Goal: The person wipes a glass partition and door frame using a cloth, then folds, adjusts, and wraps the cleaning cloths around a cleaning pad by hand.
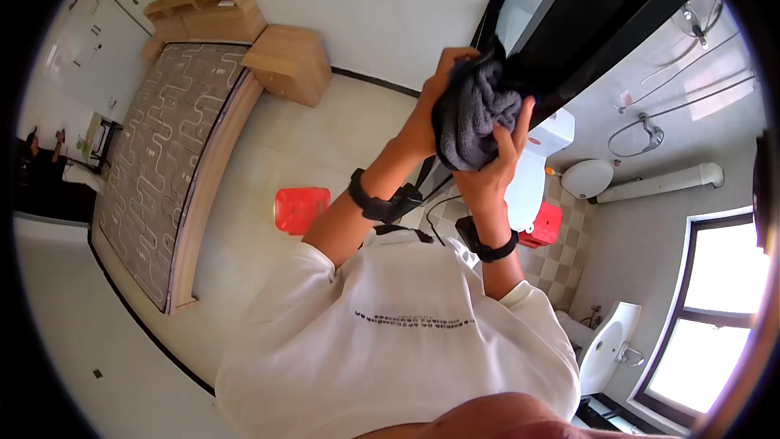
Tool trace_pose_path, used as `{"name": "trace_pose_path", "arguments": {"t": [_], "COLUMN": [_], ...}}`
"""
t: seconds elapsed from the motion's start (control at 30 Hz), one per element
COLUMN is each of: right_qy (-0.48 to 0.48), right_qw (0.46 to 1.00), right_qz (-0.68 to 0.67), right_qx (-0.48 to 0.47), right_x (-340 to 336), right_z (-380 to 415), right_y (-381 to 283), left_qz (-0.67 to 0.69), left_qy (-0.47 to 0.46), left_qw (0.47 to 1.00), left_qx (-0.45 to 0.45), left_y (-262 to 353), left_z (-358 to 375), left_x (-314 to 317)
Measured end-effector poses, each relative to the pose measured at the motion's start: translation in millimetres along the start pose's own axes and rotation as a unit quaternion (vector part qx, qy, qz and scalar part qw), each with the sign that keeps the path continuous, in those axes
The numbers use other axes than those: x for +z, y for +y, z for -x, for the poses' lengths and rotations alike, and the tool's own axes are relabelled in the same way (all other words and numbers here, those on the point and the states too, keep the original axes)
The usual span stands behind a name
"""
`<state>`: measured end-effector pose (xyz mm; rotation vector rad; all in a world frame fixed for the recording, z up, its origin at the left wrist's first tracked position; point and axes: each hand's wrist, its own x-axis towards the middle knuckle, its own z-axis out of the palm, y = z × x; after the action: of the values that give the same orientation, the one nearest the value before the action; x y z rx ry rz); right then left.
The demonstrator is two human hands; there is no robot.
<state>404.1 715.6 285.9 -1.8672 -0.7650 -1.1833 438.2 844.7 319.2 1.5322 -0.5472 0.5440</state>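
A dark grey plush cloth (479,110) is bunched up between my hands in front of a black door frame (601,24). My left hand (441,89) grips the cloth along its left edge, its fingers partly hidden behind the folds. From below and to the right, my right hand (496,153) is closed on the same cloth, one finger pointing up along its side. The cloth's upper edge overlaps the dark frame in this view. Black straps with small devices circle both my wrists.
Below my left forearm, a red stool (301,210) stands on the floor. A bed (162,146) and wooden nightstand (288,63) are at left. Right of the frame are a white toilet (526,187), a red bin (543,226), a washbasin (608,348) and a shower hose (626,134).
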Motion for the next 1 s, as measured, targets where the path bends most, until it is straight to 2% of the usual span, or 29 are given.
{"name": "trace_pose_path", "arguments": {"t": [0.03,0.07,0.1,0.13,0.2,0.27,0.33,0.37,0.4,0.47,0.5,0.53,0.6,0.63,0.7,0.73,0.77,0.8,0.87,0.9,0.97,1.0], "right_qy": [-0.035,-0.066,-0.065,-0.071,-0.081,-0.051,-0.044,-0.046,-0.046,-0.035,-0.047,-0.058,-0.05,-0.077,-0.103,-0.127,-0.152,-0.151,-0.141,-0.12,-0.037,-0.009], "right_qw": [0.999,0.996,0.996,0.996,0.996,0.999,0.999,0.999,0.998,0.999,0.999,0.998,0.998,0.996,0.992,0.988,0.983,0.983,0.986,0.991,0.999,0.999], "right_qz": [-0.008,-0.012,-0.008,-0.009,-0.004,0.001,-0.006,0.017,0.038,0.032,0.021,0.01,-0.007,-0.018,-0.035,-0.044,-0.052,-0.057,-0.05,-0.044,-0.021,-0.005], "right_qx": [0.033,0.062,0.056,0.044,0.031,-0.006,-0.013,-0.009,-0.003,-0.001,0.012,0.025,0.036,0.053,0.064,0.077,0.092,0.092,0.071,0.048,-0.015,-0.033], "right_x": [-0.6,-3.1,-3.4,-2.8,-7.0,-13.9,-23.3,-26.8,-27.3,-23.6,-20.9,-17.0,-3.1,0.4,2.7,1.0,-1.4,-4.7,-17.1,-21.9,-26.8,-32.2], "right_z": [25.4,33.6,38.1,36.8,27.8,-9.1,-45.5,-58.1,-65.1,-65.4,-59.0,-50.2,-14.2,5.3,31.7,41.0,44.6,44.1,40.9,35.8,16.4,7.6], "right_y": [9.2,11.4,14.5,11.9,8.6,0.4,-14.4,-20.0,-23.3,-22.8,-19.8,-16.0,-1.4,4.6,10.9,13.0,13.2,15.6,17.0,17.9,18.1,19.0], "left_qz": [0.001,0.019,0.037,0.043,-0.005,0.046,-0.061,-0.097,-0.097,-0.13,-0.102,-0.105,-0.022,-0.024,-0.016,-0.02,-0.201,-0.374,-0.395,-0.382,-0.304,-0.302], "left_qy": [0.004,-0.011,-0.029,-0.03,-0.009,0.022,0.021,0.037,0.04,0.014,0.014,0.014,-0.074,-0.075,-0.14,-0.136,-0.124,-0.108,-0.112,-0.102,-0.071,-0.076], "left_qw": [1.0,0.998,0.993,0.993,1.0,0.999,0.994,0.988,0.988,0.99,0.994,0.994,0.994,0.994,0.958,0.959,0.956,0.916,0.907,0.916,0.95,0.95], "left_qx": [-0.005,-0.06,-0.109,-0.101,-0.019,-0.017,0.084,0.115,0.114,0.06,0.028,0.028,-0.074,-0.082,-0.252,-0.249,-0.175,-0.097,-0.093,-0.063,0.016,0.014], "left_y": [-9.2,-18.0,-27.8,-30.8,-36.1,-16.1,2.4,22.7,18.3,-1.1,-16.5,-33.5,-62.6,-68.3,-72.2,-77.2,-79.1,-83.1,-55.8,-30.9,-3.1,11.0], "left_z": [15.2,26.1,30.3,29.2,28.5,13.9,-6.0,-14.5,-13.5,-10.9,-1.8,5.7,23.7,37.3,60.7,69.4,80.4,87.6,77.3,64.8,41.7,34.7], "left_x": [-2.2,-2.6,-1.7,-1.8,-3.1,-0.4,-1.2,-1.2,-1.9,-8.4,-11.1,-13.8,-18.9,-21.1,-25.7,-25.1,-21.6,-18.7,-12.8,-9.5,-6.6,-2.6]}}
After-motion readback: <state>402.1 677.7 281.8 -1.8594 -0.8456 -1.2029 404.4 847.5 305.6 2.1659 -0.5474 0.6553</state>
